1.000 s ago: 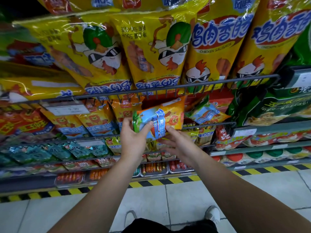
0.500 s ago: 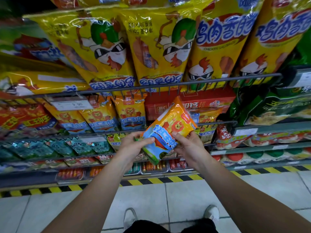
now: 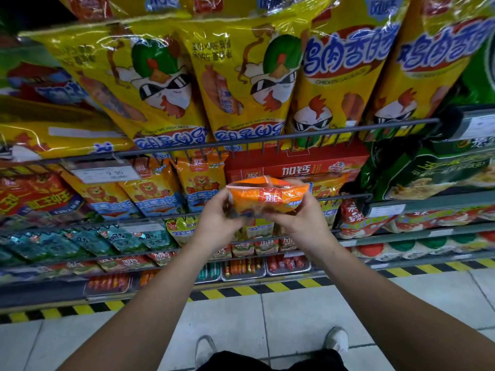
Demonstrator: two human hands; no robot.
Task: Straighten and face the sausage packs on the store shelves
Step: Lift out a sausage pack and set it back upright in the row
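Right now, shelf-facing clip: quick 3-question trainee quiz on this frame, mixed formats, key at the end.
1. True or false: only the right hand touches the orange sausage pack.
2. Of the big yellow chicken sausage bags on the upper shelf, the two left ones are: A) upright B) upside down C) lying flat.
3. Fill in: the red box sits directly ___ the held pack.

Key: 1 false, the left hand grips it too; 2 B; 3 behind.

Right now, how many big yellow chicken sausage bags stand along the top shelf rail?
4, side by side behind the rail: two upside down at left and centre, two upright at right. More may sit behind.
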